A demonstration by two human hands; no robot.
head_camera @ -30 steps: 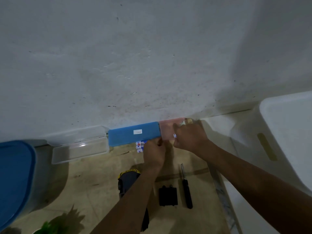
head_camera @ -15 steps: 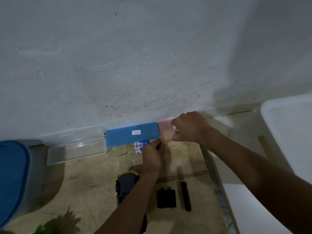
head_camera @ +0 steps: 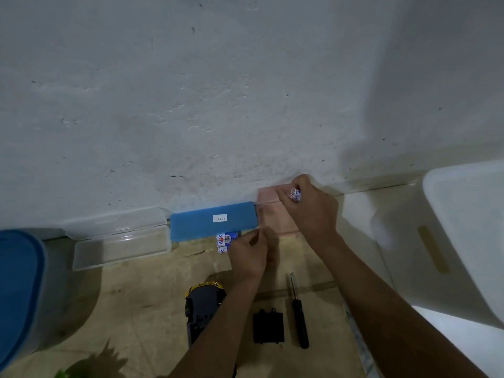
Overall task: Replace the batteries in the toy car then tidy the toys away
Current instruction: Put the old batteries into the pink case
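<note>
Floor-level view, dim light, scuffed grey wall (head_camera: 218, 91) ahead. Right hand (head_camera: 313, 211) raised by the foot of the wall, fingers curled round a small white battery (head_camera: 296, 194), its end showing at the knuckles. Left hand (head_camera: 249, 252) lower and nearer, fingers curled, thumb and forefinger drawn together at the near corner of a pinkish translucent box (head_camera: 272, 214); cannot tell whether they actually pinch it. Just left of that hand, a pack of batteries (head_camera: 225, 240) with blue-and-white labels lies on the floor (head_camera: 141, 301), touching the front edge of a blue-lidded box (head_camera: 201, 223) with a small white sticker. Further left along the wall, a clear plastic container (head_camera: 120, 241). Toy car (head_camera: 203, 304), black with a yellow end, lies on the floor under the left forearm, partly hidden by it. Beside it to the right, a black battery cover (head_camera: 268, 326) lies apart from the car, then a black-handled screwdriver (head_camera: 298, 312) pointing toward the wall. Large white bin (head_camera: 463, 227) at right edge; blue-lidded tub (head_camera: 16, 290) at left edge.
</note>
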